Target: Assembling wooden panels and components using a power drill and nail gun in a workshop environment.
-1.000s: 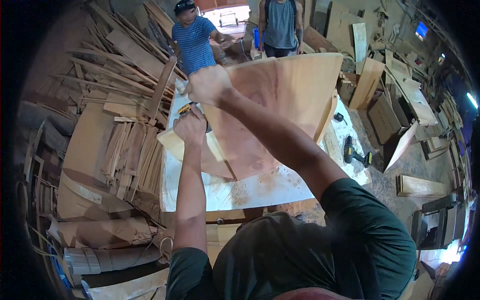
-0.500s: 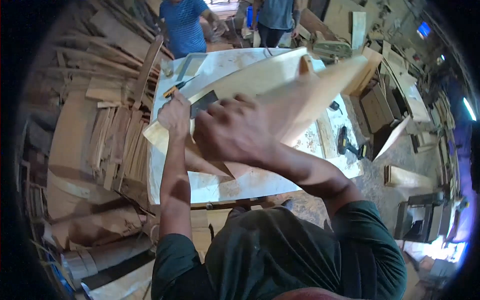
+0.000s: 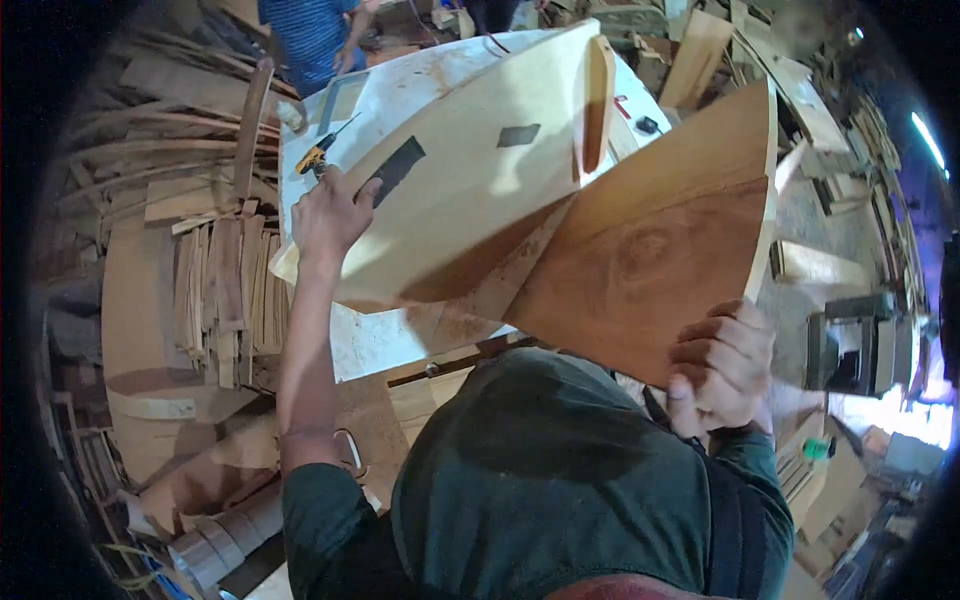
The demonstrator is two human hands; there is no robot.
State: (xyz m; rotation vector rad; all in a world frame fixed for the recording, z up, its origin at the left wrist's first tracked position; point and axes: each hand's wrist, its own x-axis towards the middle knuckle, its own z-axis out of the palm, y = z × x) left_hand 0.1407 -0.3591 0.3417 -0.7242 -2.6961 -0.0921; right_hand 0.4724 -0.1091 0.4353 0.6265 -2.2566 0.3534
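Note:
A large pale wooden panel [image 3: 455, 215] with a curved far edge lies at a slant over the white-topped table [image 3: 375, 345]. My left hand [image 3: 335, 215] grips its left edge, with the thumb beside a dark rectangular patch [image 3: 400, 170]. A smaller dark patch [image 3: 518, 135] sits farther along the surface. My right hand [image 3: 725, 365] grips the near right edge of a brown wooden panel [image 3: 650, 240], fingers curled over the rim. That panel stands tilted, its pale edge toward the right. Whether the two panels are joined I cannot tell.
A yellow-black cordless drill [image 3: 318, 155] lies beyond my left hand, near a grey rectangular frame [image 3: 340, 100]. A wooden strip [image 3: 597, 105] stands at the pale panel's far end. Stacked boards [image 3: 225, 290] fill the left. A person in blue [image 3: 305, 45] stands across the table.
My right hand has swung from beside the left hand to the near right and now holds the brown panel's edge. The brown panel has come nearer; my left hand stays on the pale panel.

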